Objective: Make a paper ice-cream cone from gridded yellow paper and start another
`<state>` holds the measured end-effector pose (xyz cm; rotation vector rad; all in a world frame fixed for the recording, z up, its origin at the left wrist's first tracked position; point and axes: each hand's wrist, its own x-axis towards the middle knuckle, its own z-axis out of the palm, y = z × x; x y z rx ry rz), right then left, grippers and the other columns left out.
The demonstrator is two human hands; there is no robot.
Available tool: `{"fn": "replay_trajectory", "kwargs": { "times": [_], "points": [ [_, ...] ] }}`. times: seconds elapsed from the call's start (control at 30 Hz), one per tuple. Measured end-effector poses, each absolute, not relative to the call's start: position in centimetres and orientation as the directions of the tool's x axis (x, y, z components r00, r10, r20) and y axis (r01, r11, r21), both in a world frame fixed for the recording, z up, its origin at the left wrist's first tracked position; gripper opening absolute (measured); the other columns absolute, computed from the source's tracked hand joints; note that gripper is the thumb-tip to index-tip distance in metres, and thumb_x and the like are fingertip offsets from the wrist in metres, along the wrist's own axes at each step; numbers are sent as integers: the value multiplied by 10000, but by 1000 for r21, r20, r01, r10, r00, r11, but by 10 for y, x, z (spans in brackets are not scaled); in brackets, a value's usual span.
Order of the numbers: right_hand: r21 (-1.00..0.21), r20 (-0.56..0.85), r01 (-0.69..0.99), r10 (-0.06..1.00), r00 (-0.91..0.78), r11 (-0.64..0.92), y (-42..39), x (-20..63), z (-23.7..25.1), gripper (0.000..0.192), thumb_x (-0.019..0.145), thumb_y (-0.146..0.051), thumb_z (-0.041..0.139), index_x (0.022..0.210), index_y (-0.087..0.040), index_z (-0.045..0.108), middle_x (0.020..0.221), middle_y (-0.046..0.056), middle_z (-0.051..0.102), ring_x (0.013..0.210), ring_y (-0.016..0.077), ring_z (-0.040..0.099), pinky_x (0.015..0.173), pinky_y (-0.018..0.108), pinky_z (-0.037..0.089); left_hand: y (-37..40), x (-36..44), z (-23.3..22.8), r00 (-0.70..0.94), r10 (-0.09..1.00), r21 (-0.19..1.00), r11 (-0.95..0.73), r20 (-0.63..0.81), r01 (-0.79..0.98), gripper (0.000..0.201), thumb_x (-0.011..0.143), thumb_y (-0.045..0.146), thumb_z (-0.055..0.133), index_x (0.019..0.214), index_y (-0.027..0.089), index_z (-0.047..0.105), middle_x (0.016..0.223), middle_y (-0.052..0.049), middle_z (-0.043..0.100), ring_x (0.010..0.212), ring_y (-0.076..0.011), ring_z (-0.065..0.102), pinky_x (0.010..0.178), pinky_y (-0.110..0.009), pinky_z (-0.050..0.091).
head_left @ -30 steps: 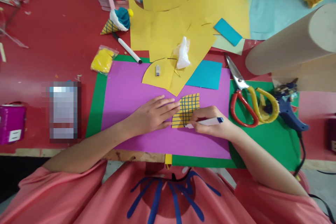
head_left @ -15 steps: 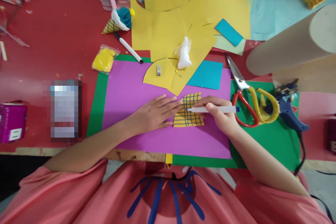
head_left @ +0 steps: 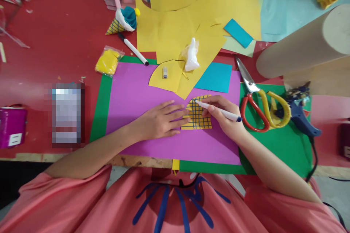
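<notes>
My right hand (head_left: 225, 114) grips a white marker (head_left: 222, 111) with a dark blue end, its tip at the upper part of a small yellow paper piece (head_left: 199, 116). Dark blue lines cross on that piece in a grid. Flat and with fingers apart, my left hand (head_left: 161, 119) rests on the purple sheet (head_left: 153, 149), its fingertips over the left edge of the yellow piece. Just beyond both hands lies a larger yellow paper (head_left: 164, 51), carrying a white clay packet (head_left: 192, 60) and a small marker cap (head_left: 164, 72).
Scissors (head_left: 254, 94) and a blue glue gun (head_left: 302, 116) lie to the right, near a thick grey tube (head_left: 303, 43). A clay ice-cream cone (head_left: 124, 21), a black-capped marker (head_left: 133, 49) and a yellow clay packet (head_left: 108, 62) are at the upper left. A phone (head_left: 67, 114) lies left.
My right hand has tilted the marker and moved its tip up the yellow piece. More grid lines show on it. My left hand has barely shifted.
</notes>
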<state>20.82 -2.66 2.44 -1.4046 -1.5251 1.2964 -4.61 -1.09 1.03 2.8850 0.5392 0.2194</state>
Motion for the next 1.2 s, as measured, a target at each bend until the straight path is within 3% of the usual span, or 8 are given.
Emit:
{"fn": "replay_trajectory", "kwargs": {
  "times": [0.13, 0.57, 1.2],
  "points": [
    [-934, -102, 356, 981, -166, -37, -23, 206, 21, 216, 878, -353, 608, 972, -165, 653, 929, 62, 727, 790, 165, 691, 678, 287, 542, -13, -45, 9, 916, 391, 231, -903, 92, 362, 432, 947, 336, 521, 1368, 243, 496, 1404, -60, 544, 1312, -211, 477, 1141, -420, 325],
    [-912, -82, 410, 978, -194, 5, -19, 203, 19, 186, 886, -322, 586, 960, -164, 651, 932, 64, 730, 813, 170, 688, 683, 286, 523, -11, -43, 14, 916, 395, 281, -889, 72, 361, 413, 942, 319, 534, 1344, 226, 521, 1407, -68, 542, 1324, -211, 478, 1150, -425, 325],
    [-898, -110, 438, 955, -274, 22, -17, 206, 22, 187, 857, -289, 590, 821, -142, 700, 750, 35, 707, 628, 124, 610, 543, 232, 431, -11, -43, 13, 907, 395, 261, -900, 145, 350, 350, 921, 321, 553, 1234, 173, 601, 1226, -107, 619, 1183, -243, 549, 1101, -465, 412]
  ]
}}
